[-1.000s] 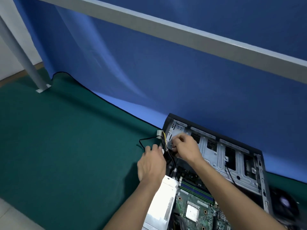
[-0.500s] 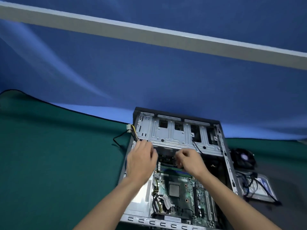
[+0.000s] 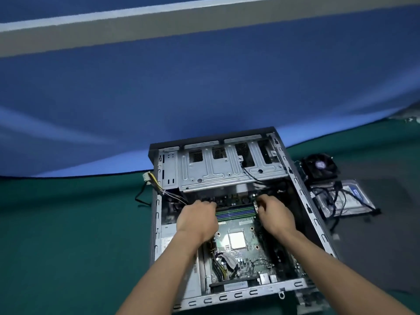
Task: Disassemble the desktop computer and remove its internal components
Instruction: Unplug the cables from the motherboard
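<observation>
Right now we are working inside the open computer case [image 3: 156,223], which is lying on its side at about six o'clock from the middle of our view, its drive cage [image 3: 229,169] at the twelve o'clock end. Our left hand [image 3: 197,220] is resting at the nine o'clock end of the memory slots [image 3: 235,213], fingers curled down, and our right hand [image 3: 273,218] is sitting at the three o'clock end, fingers likewise bent; both seem to be pressing on the slot latches, though we cannot tell whether either is actually gripping a stick. We are judging the memory sticks to be light, thin and stiff, and fragile along the contacts, so we are thinking it best to free both end clips and then hold a stick by its short edges, lifting straight up without twisting. Toward six o'clock of the slots, the bare processor [image 3: 237,240] is lying exposed on the motherboard [image 3: 247,267], a spot we are wanting to keep our wrists clear of. A loose power connector [image 3: 146,177] is hanging over the case wall at ten o'clock. Off at two o'clock a cooler fan [image 3: 320,166] and a hard drive [image 3: 341,201] tangled in black cables are lying outside the case. Everything is resting on a green cloth [image 3: 68,235], soft and likely grippy, with a blue backdrop [image 3: 204,92] rising behind.
</observation>
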Tool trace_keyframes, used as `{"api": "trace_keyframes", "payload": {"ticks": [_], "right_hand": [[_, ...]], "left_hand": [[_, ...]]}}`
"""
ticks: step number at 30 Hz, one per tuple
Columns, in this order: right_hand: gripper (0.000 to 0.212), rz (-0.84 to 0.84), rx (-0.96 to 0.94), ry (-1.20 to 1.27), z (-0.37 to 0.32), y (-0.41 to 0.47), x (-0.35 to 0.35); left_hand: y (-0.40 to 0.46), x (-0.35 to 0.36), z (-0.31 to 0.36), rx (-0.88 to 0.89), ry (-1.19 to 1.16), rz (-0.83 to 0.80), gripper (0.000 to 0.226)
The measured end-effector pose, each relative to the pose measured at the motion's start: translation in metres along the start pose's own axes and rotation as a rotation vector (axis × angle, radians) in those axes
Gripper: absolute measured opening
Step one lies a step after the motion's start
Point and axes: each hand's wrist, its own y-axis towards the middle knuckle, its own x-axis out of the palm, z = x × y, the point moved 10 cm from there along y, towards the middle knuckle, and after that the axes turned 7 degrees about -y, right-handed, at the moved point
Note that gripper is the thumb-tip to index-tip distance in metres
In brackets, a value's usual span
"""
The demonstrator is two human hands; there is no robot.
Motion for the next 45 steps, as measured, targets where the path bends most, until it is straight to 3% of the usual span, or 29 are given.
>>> {"api": "trace_keyframes", "payload": {"ticks": [7, 16, 27, 45], "right_hand": [[0.043, -0.026, -0.041, -0.151, -0.004, 0.001, 0.014], [0.054, -0.067, -0.175, -0.55, -0.026, -0.011, 0.029], [0.084, -0.198, -0.199, -0.803, -0.02, -0.017, 0.043], [0.075, -0.164, -0.174, -0.433, -0.019, -0.008, 0.04]], "left_hand": [[0.003, 0.013, 0.004, -0.005, 0.145, -0.181, 0.041], [0.012, 0.037, -0.006, -0.115, 0.359, -0.405, 0.047], [0.015, 0.04, -0.008, -0.139, 0.376, -0.48, 0.043], [0.02, 0.052, -0.008, -0.19, 0.474, -0.522, 0.044]]}}
